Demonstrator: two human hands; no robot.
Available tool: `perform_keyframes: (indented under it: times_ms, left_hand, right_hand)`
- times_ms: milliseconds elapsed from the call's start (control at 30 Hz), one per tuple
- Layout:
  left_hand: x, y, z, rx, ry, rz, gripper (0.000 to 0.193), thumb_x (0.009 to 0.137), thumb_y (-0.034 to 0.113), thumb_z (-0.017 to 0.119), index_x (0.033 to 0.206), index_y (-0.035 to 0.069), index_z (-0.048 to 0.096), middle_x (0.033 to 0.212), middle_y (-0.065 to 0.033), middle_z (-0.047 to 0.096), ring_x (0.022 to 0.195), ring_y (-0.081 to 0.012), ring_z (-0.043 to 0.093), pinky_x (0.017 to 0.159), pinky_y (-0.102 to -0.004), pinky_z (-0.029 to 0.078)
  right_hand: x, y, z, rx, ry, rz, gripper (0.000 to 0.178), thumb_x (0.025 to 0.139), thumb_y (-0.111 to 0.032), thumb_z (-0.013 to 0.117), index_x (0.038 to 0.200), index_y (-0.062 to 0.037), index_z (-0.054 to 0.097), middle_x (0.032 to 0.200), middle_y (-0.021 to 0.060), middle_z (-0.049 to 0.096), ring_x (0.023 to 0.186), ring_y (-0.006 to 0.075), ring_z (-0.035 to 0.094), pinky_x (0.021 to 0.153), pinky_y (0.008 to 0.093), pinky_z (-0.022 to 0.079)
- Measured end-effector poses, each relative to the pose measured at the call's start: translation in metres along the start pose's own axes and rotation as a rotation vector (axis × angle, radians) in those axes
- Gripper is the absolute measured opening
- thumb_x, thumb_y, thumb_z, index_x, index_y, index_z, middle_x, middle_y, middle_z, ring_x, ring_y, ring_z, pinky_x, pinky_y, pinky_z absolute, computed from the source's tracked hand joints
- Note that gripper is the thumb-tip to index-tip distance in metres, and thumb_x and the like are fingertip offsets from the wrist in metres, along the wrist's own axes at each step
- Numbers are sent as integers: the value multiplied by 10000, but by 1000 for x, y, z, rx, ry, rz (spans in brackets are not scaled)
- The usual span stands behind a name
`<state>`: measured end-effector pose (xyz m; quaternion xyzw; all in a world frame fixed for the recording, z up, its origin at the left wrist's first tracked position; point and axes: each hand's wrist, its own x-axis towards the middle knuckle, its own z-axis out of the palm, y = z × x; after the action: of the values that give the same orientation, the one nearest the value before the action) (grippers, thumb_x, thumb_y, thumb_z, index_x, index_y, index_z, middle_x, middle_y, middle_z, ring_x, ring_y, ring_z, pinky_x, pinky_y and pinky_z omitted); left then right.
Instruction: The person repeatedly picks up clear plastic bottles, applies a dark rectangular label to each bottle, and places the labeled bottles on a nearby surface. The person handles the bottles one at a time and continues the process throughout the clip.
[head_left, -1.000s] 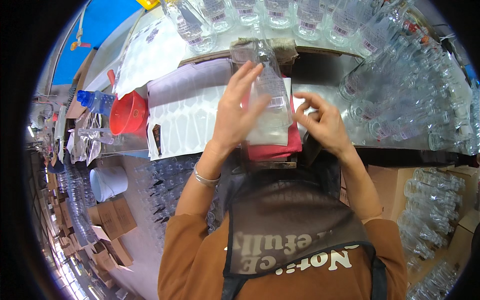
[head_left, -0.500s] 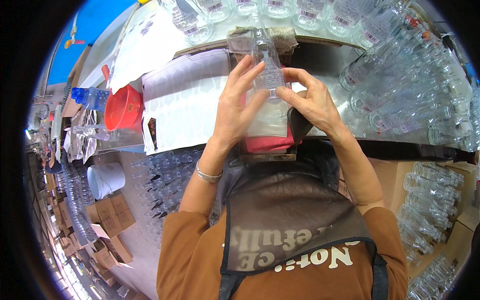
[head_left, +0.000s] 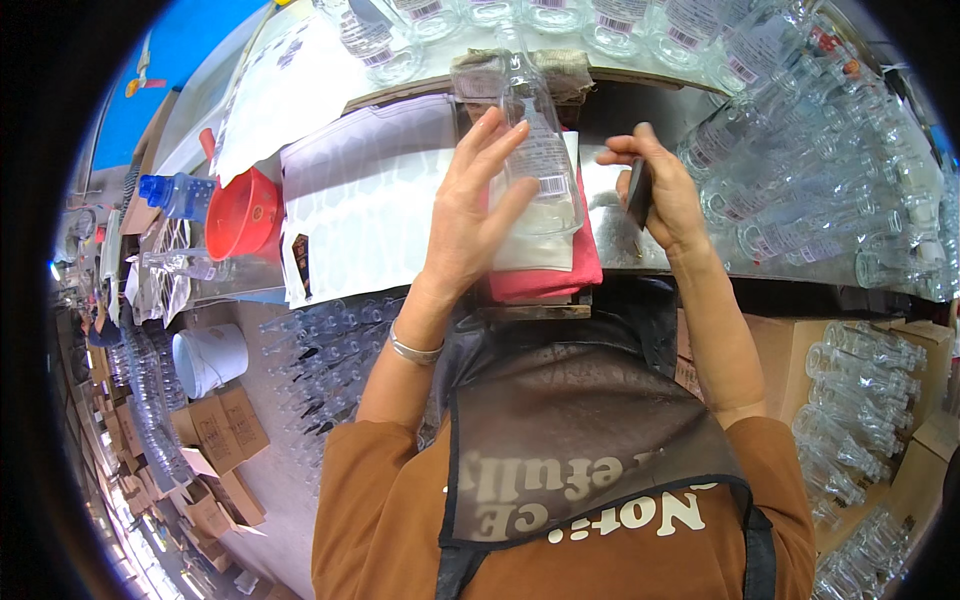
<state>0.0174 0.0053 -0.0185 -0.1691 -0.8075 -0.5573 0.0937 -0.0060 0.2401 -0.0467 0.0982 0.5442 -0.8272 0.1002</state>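
A clear glass bottle (head_left: 540, 160) with a printed label lies neck-away on a white cloth (head_left: 545, 250) over a pink cloth (head_left: 585, 272). Its neck rests on a rolled rag (head_left: 565, 75). Along the bottle's left side is my left hand (head_left: 468, 205), open, fingers stretched toward the label and slightly blurred; whether they press on the glass I cannot tell. My right hand (head_left: 672, 205), apart from the bottle on its right, grips a dark flat scraper-like piece (head_left: 640, 192) between thumb and fingers.
Printed label sheets (head_left: 365, 190) and a red bucket (head_left: 243, 215) stand left of the bottle. Upright labelled bottles (head_left: 550, 15) line the back. Many bottles (head_left: 820, 190) crowd the right side. Below are a white bucket (head_left: 212, 358) and a carton of bottles (head_left: 855, 400).
My right hand has left the bottle's label and moved right, carrying the dark flat piece. My left hand stays beside the bottle.
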Motion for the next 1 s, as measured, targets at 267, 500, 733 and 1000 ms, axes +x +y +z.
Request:
perform_keyframes:
  times_ms: [267, 500, 733, 1000]
  left_hand:
    - [0, 2, 0, 1, 1, -7, 500, 879, 97, 725, 1368, 101, 619, 1516, -202, 449, 1377, -321, 481, 1116, -397, 401]
    - [1, 2, 0, -8, -4, -10, 502, 885, 107, 723, 1376, 114, 616, 1512, -194, 454, 1378, -320, 478, 1103, -400, 412]
    - [0, -4, 2, -70, 13, -25, 756, 884, 97, 743, 1531, 16, 358, 1517, -183, 442, 1356, -279, 499, 1059, -406, 462]
    - [-19, -5, 2, -41, -44, -18, 1010, 812, 109, 805, 1576, -39, 161, 1545, -219, 396, 1426, -314, 407, 1170, -419, 337]
  right_hand:
    - [-10, -2, -4, -62, -145, -120, 214, 974, -154, 609, 1133, -13, 639, 1050, 32, 665, 956, 103, 622, 868, 263, 505]
    - [7, -40, 28, -859, -86, -753, 331, 911, -100, 661, 1233, -22, 650, 1035, 64, 713, 922, 126, 658, 809, 280, 540]
    - [15, -77, 61, -1164, -205, -982, 322, 883, -66, 661, 1199, -5, 655, 1075, 176, 687, 974, 297, 681, 853, 351, 526]
    - [20, -93, 96, -1361, -264, -1221, 244, 838, -72, 650, 1079, -51, 684, 962, 151, 682, 899, 329, 676, 809, 429, 545]
